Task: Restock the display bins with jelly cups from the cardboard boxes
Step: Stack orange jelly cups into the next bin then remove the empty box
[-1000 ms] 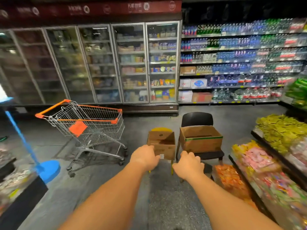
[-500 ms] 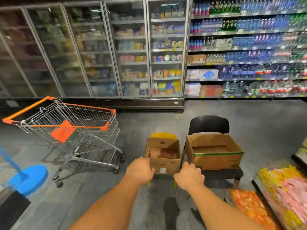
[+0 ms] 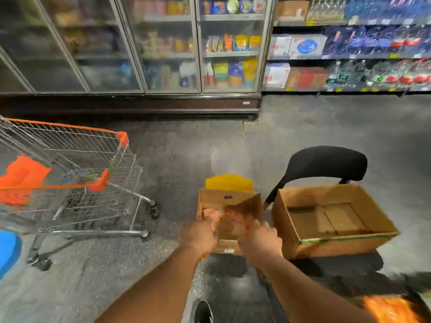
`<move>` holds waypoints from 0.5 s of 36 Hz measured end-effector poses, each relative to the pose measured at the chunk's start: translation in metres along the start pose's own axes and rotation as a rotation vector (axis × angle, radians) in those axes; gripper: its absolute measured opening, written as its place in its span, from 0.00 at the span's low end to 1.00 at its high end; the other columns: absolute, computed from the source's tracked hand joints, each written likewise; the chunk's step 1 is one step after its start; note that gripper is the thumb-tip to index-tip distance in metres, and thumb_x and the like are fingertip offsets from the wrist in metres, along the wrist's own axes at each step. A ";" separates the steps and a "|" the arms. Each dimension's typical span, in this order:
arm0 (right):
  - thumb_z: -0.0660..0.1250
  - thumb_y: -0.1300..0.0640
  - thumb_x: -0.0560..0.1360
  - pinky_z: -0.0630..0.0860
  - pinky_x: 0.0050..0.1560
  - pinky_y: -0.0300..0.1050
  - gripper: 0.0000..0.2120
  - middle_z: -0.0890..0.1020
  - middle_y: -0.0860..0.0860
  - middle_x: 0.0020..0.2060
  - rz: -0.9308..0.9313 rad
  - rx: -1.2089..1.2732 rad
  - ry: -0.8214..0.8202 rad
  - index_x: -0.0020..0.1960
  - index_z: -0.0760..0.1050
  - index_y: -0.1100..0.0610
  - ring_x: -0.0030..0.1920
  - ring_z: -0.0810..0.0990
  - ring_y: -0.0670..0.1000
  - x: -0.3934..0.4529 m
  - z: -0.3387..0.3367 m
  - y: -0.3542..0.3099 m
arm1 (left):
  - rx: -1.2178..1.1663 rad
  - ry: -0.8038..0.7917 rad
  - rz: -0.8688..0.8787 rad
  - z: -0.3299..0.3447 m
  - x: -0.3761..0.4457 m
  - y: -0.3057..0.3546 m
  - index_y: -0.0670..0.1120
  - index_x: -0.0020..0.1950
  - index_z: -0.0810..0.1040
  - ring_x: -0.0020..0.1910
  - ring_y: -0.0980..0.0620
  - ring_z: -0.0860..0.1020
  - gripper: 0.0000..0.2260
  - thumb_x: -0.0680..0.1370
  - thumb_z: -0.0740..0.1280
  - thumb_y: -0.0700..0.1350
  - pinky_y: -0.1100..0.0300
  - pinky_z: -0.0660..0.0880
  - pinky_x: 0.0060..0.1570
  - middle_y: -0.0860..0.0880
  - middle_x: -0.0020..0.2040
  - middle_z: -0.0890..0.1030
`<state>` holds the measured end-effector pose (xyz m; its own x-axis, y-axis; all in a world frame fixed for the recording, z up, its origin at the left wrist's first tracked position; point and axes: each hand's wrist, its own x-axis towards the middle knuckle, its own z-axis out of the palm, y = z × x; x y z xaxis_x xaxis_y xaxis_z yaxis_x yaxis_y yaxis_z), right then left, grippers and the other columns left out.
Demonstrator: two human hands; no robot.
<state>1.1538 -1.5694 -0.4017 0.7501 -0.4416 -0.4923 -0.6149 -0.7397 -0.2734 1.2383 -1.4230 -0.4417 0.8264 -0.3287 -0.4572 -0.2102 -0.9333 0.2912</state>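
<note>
A small open cardboard box [image 3: 229,198] stands on a yellow stool [image 3: 229,182], with pink and orange jelly cups [image 3: 213,213] lying blurred inside it. My left hand [image 3: 199,236] and my right hand [image 3: 261,238] are both at the box's near rim, and their fingers point into the box. The fingers are blurred, so no grip can be made out. To the right, a larger cardboard box [image 3: 326,243] sits on a black chair [image 3: 326,163], holding only flat cardboard pieces.
A wire shopping cart [image 3: 70,183] with orange trim stands to the left on the grey floor. Glass-door fridges [image 3: 163,54] and drink shelves [image 3: 349,54] line the back. At the bottom right corner a display bin of orange packets [image 3: 391,308] shows.
I have stepped closer to the boxes and the view has tilted down. Both hands have moved forward from in front of the small box to its near rim, reaching inside.
</note>
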 end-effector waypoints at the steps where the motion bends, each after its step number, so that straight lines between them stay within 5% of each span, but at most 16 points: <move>1: 0.57 0.48 0.78 0.68 0.68 0.57 0.26 0.71 0.53 0.68 0.011 0.007 -0.016 0.75 0.62 0.51 0.68 0.69 0.59 0.023 0.004 -0.006 | -0.017 -0.016 0.010 0.001 0.022 -0.003 0.48 0.70 0.71 0.60 0.41 0.77 0.18 0.80 0.62 0.48 0.49 0.76 0.58 0.42 0.63 0.76; 5: 0.56 0.49 0.78 0.69 0.68 0.57 0.28 0.70 0.54 0.69 0.036 0.008 -0.089 0.77 0.59 0.52 0.68 0.69 0.60 0.113 0.023 -0.019 | -0.119 -0.126 -0.013 0.016 0.104 -0.016 0.47 0.67 0.69 0.52 0.60 0.80 0.12 0.84 0.61 0.45 0.66 0.76 0.48 0.51 0.61 0.75; 8: 0.59 0.48 0.79 0.69 0.67 0.56 0.26 0.70 0.54 0.68 0.032 -0.021 -0.129 0.74 0.61 0.54 0.68 0.70 0.60 0.180 0.042 -0.021 | -0.037 -0.145 -0.066 0.042 0.170 -0.025 0.45 0.70 0.70 0.59 0.47 0.79 0.21 0.81 0.64 0.53 0.55 0.76 0.53 0.46 0.62 0.78; 12: 0.58 0.50 0.79 0.66 0.69 0.56 0.25 0.68 0.55 0.70 0.040 -0.053 -0.186 0.74 0.61 0.54 0.70 0.68 0.59 0.272 0.089 -0.018 | 0.065 -0.197 -0.048 0.090 0.261 -0.035 0.47 0.69 0.71 0.62 0.45 0.76 0.22 0.80 0.64 0.58 0.51 0.74 0.61 0.46 0.65 0.77; 18: 0.60 0.45 0.78 0.65 0.71 0.56 0.29 0.69 0.54 0.72 -0.033 -0.077 -0.196 0.76 0.61 0.55 0.72 0.66 0.58 0.397 0.188 -0.001 | 0.231 -0.092 0.070 0.190 0.387 -0.054 0.50 0.78 0.63 0.75 0.44 0.62 0.31 0.78 0.62 0.63 0.45 0.54 0.77 0.48 0.76 0.66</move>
<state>1.4064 -1.6484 -0.7524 0.7031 -0.3153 -0.6374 -0.5648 -0.7922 -0.2312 1.4706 -1.5270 -0.7939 0.7571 -0.3953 -0.5201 -0.3876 -0.9127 0.1294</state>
